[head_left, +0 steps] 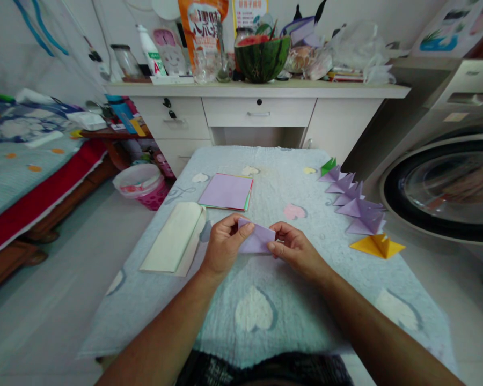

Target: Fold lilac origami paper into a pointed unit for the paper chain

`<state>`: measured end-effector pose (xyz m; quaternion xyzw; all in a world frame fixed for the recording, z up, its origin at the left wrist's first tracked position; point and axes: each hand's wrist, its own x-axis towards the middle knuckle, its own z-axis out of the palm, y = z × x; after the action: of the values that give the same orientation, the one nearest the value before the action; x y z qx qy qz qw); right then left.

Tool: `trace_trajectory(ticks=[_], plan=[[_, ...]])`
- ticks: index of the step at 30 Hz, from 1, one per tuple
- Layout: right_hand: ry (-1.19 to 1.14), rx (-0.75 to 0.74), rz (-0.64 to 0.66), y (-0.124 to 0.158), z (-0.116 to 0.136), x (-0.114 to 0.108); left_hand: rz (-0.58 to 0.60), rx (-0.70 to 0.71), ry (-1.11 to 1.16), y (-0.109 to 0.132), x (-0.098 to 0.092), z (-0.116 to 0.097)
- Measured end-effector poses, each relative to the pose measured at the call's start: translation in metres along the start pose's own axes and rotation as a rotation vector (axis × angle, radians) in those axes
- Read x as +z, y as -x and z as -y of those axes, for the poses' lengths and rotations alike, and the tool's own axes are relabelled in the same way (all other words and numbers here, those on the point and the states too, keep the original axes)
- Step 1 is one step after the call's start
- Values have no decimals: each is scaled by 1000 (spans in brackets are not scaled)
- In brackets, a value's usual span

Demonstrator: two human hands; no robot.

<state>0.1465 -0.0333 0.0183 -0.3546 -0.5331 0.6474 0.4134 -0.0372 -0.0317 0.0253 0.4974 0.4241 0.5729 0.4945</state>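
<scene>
A folded piece of purple origami paper (256, 239) is held between my two hands, just above the cloth-covered table. My left hand (226, 239) pinches its left edge, thumb on the near face. On the opposite side, my right hand (295, 247) grips the right edge between thumb and fingers. Beyond my hands lies a stack of square coloured paper (226, 191) with a purple sheet on top. To the right runs a row of folded purple paper cranes (360, 206), with a green one (328, 165) at the far end and a yellow one (378, 246) nearest me.
A pale folded paper packet (171, 238) lies left of my hands on the heart-patterned tablecloth (282, 300). Behind stands a white desk (261, 111) bearing a cut watermelon (262, 59). A washing machine (446, 161) is at right, a pink bin (145, 187) at left.
</scene>
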Motion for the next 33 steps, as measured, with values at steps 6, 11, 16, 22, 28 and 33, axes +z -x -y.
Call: trace_trajectory(ticks=[6, 11, 16, 22, 28, 33], plan=[[-166, 54, 25, -2, -4, -1, 154, -121, 247, 1, 0, 2], [-410, 182, 131, 0, 2, 1, 329, -178, 234, 3, 4, -5], [-532, 275, 306, 2, 4, 4, 456, -48, 18, 5, 5, -12], [-431, 258, 233, 2, 0, 2, 387, -115, 118, 3, 6, -9], [-88, -130, -108, -1, -5, -3, 141, -17, -21, -1, 6, -1], [55, -222, -215, -2, -2, -2, 164, 29, -241, 3, 8, 1]])
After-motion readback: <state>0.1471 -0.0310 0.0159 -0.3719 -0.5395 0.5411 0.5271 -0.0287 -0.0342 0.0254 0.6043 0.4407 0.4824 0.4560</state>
